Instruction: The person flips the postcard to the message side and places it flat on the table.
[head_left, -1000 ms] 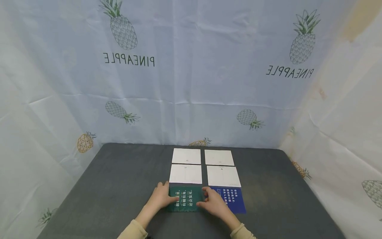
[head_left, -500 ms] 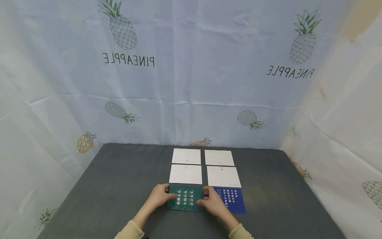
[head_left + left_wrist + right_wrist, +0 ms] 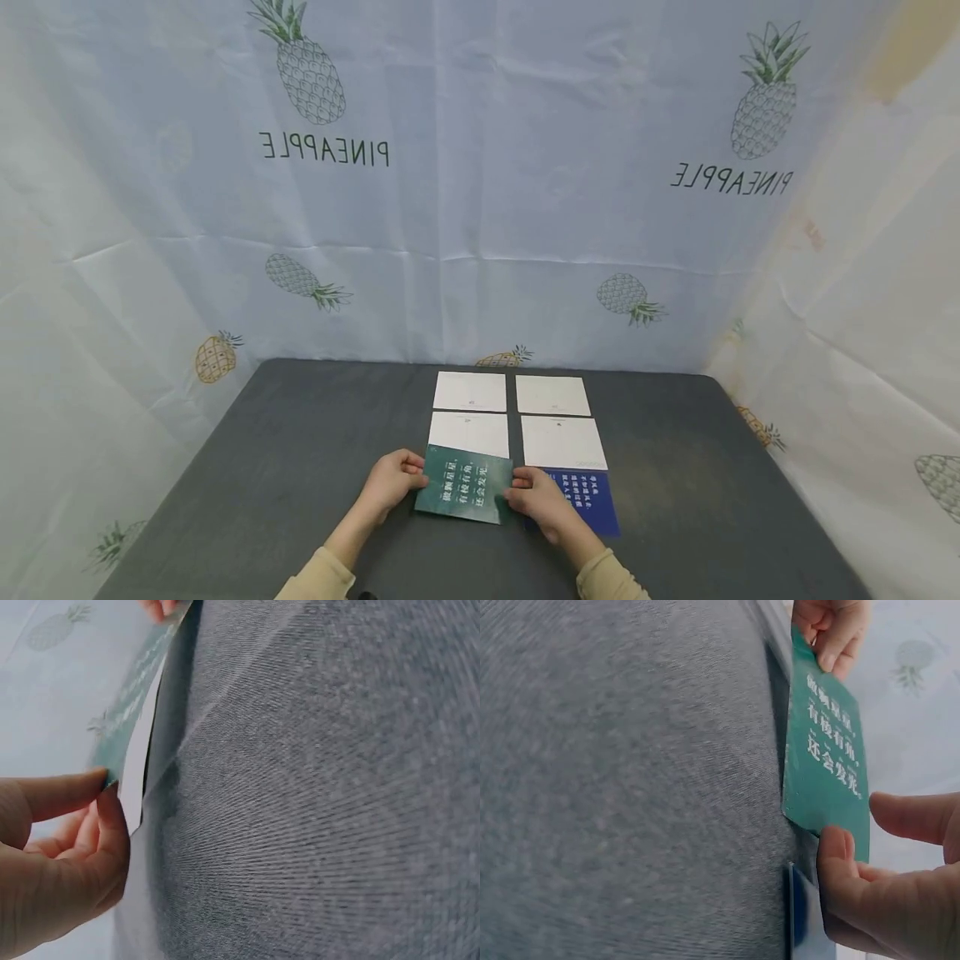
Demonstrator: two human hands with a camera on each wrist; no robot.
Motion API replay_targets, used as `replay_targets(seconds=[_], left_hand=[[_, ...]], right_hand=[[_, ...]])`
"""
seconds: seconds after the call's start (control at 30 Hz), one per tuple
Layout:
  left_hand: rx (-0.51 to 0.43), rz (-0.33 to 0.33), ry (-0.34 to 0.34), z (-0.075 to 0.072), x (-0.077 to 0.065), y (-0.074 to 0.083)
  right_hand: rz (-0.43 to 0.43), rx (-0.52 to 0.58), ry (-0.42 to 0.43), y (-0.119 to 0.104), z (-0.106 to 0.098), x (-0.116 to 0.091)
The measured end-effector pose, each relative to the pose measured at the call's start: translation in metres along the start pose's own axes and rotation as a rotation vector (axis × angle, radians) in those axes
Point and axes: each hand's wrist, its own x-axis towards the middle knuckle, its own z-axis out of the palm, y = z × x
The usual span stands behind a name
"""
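A green card (image 3: 463,485) with lines of white printed characters is held between both hands. Its left edge is pinched by my left hand (image 3: 388,483), thumb against fingertips, as the left wrist view shows. My right hand (image 3: 542,500) grips the opposite edge with thumb and fingers. The card is tilted and raised off the table; in the head view it covers the lower edge of a white card (image 3: 468,428). Partly hidden behind the right hand lies a blue card (image 3: 597,504) with white print.
Several white cards, such as the far right one (image 3: 553,395), lie in two columns on the dark grey table (image 3: 300,450). A pale curtain (image 3: 480,200) printed with pineapples hangs behind and at both sides.
The green card lay flat in line below the white cards; both hands have lifted and turned it slightly, its left side nearer the far edge. The other cards have not moved.
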Motion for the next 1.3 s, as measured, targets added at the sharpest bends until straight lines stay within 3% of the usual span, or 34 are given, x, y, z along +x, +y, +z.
replay_targets(seconds=[0.1, 0.33, 0.5, 0.63, 0.77, 0.87, 1.0, 1.13, 1.3], left_hand=[[-0.030, 0.016, 0.028, -0.001, 0.003, 0.003], [-0.003, 0.079, 0.107, -0.013, 0.003, 0.018], [-0.107, 0.066, 0.040, -0.021, 0.001, 0.020], [-0.203, 0.023, -0.034, -0.021, -0.002, 0.009], [-0.036, 0.028, -0.055, -0.016, -0.004, -0.004], [0.153, 0.097, -0.056, -0.011, -0.005, -0.010], [0.335, 0.197, -0.036, -0.007, -0.006, -0.012], [0.430, 0.249, -0.011, -0.004, -0.007, -0.006], [0.482, 0.259, -0.006, 0.001, -0.009, -0.001]], right_hand=[[-0.019, 0.015, 0.022, -0.004, -0.004, 0.001], [-0.078, 0.101, 0.119, -0.016, -0.012, 0.004], [-0.090, 0.142, 0.140, -0.015, -0.013, 0.003], [-0.083, 0.041, 0.147, -0.006, -0.011, 0.001], [-0.120, -0.125, 0.124, 0.004, -0.008, 0.000], [-0.166, -0.255, 0.099, 0.010, -0.004, 0.000], [-0.195, -0.390, 0.079, 0.013, 0.001, 0.001], [-0.215, -0.453, 0.076, 0.011, 0.004, 0.001], [-0.244, -0.484, 0.086, 0.005, 0.005, -0.002]])
